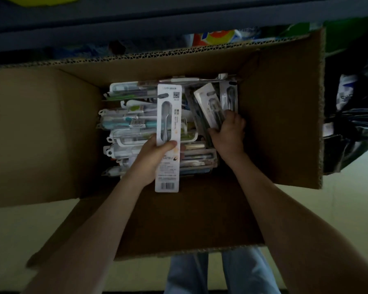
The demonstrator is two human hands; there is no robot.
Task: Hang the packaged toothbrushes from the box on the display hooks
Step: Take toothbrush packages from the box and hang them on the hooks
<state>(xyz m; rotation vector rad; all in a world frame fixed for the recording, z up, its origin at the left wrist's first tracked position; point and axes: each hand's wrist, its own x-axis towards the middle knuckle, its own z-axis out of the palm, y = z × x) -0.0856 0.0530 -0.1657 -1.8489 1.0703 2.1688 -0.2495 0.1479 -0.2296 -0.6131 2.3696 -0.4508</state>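
An open cardboard box (280, 115) on the floor holds several packaged toothbrushes (128, 124) lying in a pile. My left hand (155, 153) grips a long white toothbrush package (168, 115) upright over the pile, thumb across its front. My right hand (229, 132) reaches deeper into the box at the right and grips another white toothbrush package (209, 105), which is tilted against the right wall. No display hooks are in view.
The box's flaps spread wide to the left (40, 134), right and near side. A dark shelf edge (179, 15) runs above the box. Black plastic bags (353, 124) sit to the right. My legs (221, 272) stand just behind the near flap on a pale floor.
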